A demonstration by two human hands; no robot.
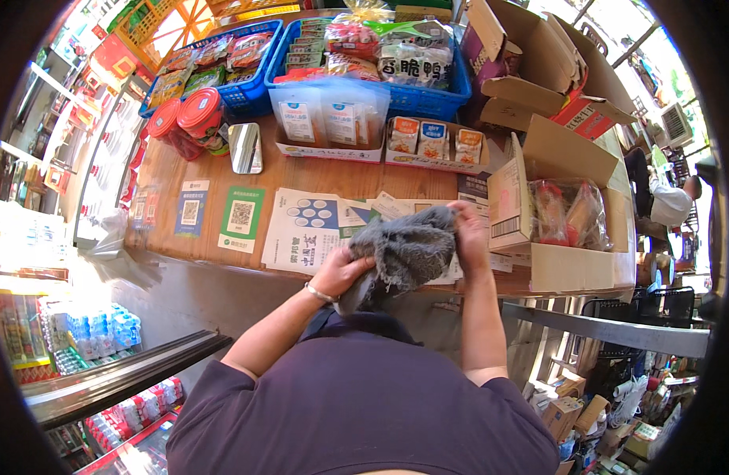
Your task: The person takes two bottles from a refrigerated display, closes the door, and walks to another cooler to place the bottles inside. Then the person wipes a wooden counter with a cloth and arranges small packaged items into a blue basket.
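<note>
A crumpled grey cloth with frayed edges [403,252] is held up between both hands, over the near edge of a wooden counter [162,246]. My left hand [342,271], with a bracelet at its wrist, grips the cloth's lower left part. My right hand [471,234] pinches its upper right corner. Beneath and behind the cloth lie printed paper sheets [293,237], partly hidden by it. An open cardboard box [510,205] with clear-wrapped items [569,214] stands just right of my right hand.
Blue plastic baskets [427,101] [246,95] of packaged snacks stand at the back. Before them are red-lidded jars [201,116], a phone-like object [246,148] and small snack boxes [439,161]. Printed code cards [241,219] lie at left. Larger cartons [531,59] stand back right. A person [673,199] is far right.
</note>
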